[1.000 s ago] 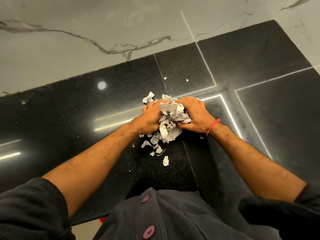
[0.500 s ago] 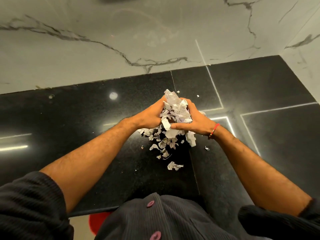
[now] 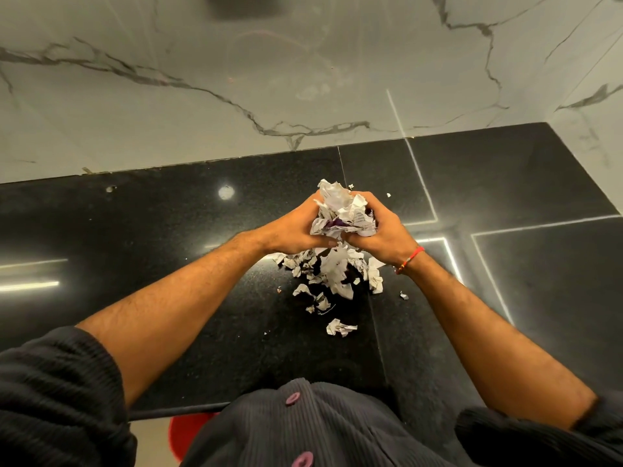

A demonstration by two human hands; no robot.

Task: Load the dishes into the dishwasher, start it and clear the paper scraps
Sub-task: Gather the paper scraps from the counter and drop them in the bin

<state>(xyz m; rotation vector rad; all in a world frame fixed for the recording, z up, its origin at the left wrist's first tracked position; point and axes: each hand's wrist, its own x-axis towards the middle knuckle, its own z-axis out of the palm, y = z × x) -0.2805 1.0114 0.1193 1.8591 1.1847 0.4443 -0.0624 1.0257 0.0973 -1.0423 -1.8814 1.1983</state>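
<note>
Both hands, left (image 3: pixel 293 230) and right (image 3: pixel 381 232), squeeze a wad of paper scraps (image 3: pixel 342 210) above the black worktop (image 3: pixel 168 251). Loose bits (image 3: pixel 332 274) dangle underneath, so lifting quickly could scatter them again.

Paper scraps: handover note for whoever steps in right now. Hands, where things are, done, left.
Left hand and right hand: both closed around one wad of scraps, pressed together above the black counter.
Loose scraps: a small pile lies on the counter right under the hands; one crumpled piece sits nearer the body, and tiny bits lie beyond the hands.
Done: most scraps gathered into the wad.
Left: pick up the remaining pieces and bin everything. No bin, dishes or dishwasher is in view, so their status cannot be told.
</note>
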